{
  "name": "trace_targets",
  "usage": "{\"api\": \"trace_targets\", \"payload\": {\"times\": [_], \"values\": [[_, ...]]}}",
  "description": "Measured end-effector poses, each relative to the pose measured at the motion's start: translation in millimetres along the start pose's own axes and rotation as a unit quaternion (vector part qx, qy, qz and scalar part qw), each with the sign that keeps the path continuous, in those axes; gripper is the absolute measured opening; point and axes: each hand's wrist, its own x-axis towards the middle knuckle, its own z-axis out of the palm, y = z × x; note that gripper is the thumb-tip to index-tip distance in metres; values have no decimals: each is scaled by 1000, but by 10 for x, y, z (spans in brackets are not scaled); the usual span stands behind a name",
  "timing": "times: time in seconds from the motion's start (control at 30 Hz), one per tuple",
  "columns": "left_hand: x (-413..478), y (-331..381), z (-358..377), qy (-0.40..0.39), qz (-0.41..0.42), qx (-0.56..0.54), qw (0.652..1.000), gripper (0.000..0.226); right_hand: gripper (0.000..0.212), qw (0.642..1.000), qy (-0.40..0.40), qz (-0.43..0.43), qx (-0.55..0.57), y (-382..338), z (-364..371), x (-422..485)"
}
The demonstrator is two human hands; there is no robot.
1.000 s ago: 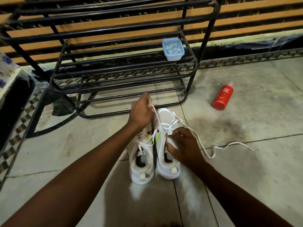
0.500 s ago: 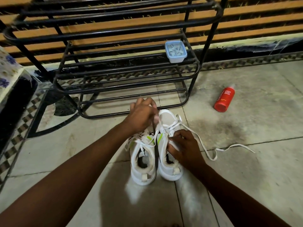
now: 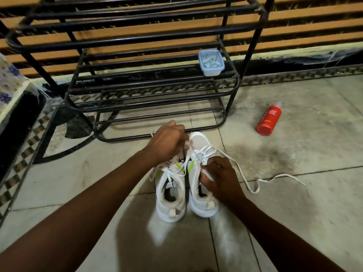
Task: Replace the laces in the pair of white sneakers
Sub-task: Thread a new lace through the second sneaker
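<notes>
Two white sneakers stand side by side on the floor, heels toward me. The left sneaker (image 3: 170, 201) has its lace crossed over the tongue. On the right sneaker (image 3: 198, 205) the white lace (image 3: 247, 178) is loosely threaded near the toe, and its long free end trails right across the floor. My left hand (image 3: 167, 143) hovers over the toes with curled fingers, pinching the other lace end. My right hand (image 3: 219, 178) grips the right sneaker's upper at the eyelets, covering its outer side.
A black metal shoe rack (image 3: 157, 107) stands just beyond the sneakers, with a small blue lidded container (image 3: 211, 62) on a shelf. A red foam-wash bottle (image 3: 269, 120) lies on the floor to the right. A low ledge with a floral cloth (image 3: 7, 83) is at left.
My left hand has come down from its raised pull and sits lower over the sneaker toes. My right hand stays on the right sneaker. The trailing lace end lies much as before.
</notes>
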Motion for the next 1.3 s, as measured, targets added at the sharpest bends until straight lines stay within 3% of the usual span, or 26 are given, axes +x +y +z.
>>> {"api": "trace_targets", "payload": {"times": [0.03,0.07,0.1,0.13,0.17,0.2,0.27,0.3,0.37,0.4,0.47,0.57,0.67,0.93,1.03,1.1,1.2,1.3], "values": [[16,37,-39,54,-53,-106,991,21,20,1000,-1,4,0,-3,-3,-1],[34,54,-83,109,-109,-241,958,25,20,1000,-1,8,1,-8,-2,2],[54,74,-133,146,-156,-396,893,30,19,1000,1,10,0,-10,-6,2],[75,125,-198,161,-198,-533,807,33,19,1000,1,11,0,-18,-6,5],[87,157,-203,158,-226,-608,744,35,19,1000,1,12,1,-26,-8,3],[74,160,-200,153,-233,-609,742,35,19,1000,0,14,2,-35,-11,-4],[25,97,-165,116,-170,-400,893,27,19,1000,0,19,5,-53,-19,-3],[-6,69,-113,72,-117,-273,952,20,19,1000,0,20,6,-60,-19,1],[-41,78,-41,-58,-52,-96,992,34,18,1000,-3,21,2,-69,-21,7],[-45,109,-11,-120,-51,-25,991,41,18,1000,-4,21,1,-74,-18,6],[-23,186,5,-147,-75,41,985,33,19,1000,-6,22,-3,-79,-22,5],[39,199,-86,-90,-113,-80,986,9,20,1000,-6,27,-4,-89,-26,9],[35,189,-170,-77,-143,-164,973,18,23,1000,-8,24,-7,-95,-38,21],[-68,196,-345,-14,-186,-143,972,25,18,999,-12,26,25,-173,-101,49],[-87,243,-473,6,-194,-209,958,31,20,996,47,43,62,-175,-180,80],[-107,282,-547,26,-189,-294,937,32,25,994,80,78,8,-173,-214,190],[-132,322,-630,58,-170,-354,918,28,41,987,-4,115,-116,-105,-258,477],[-127,352,-675,60,-154,-351,922,25,28,964,-115,109,-211,-32,-282,669]]}}
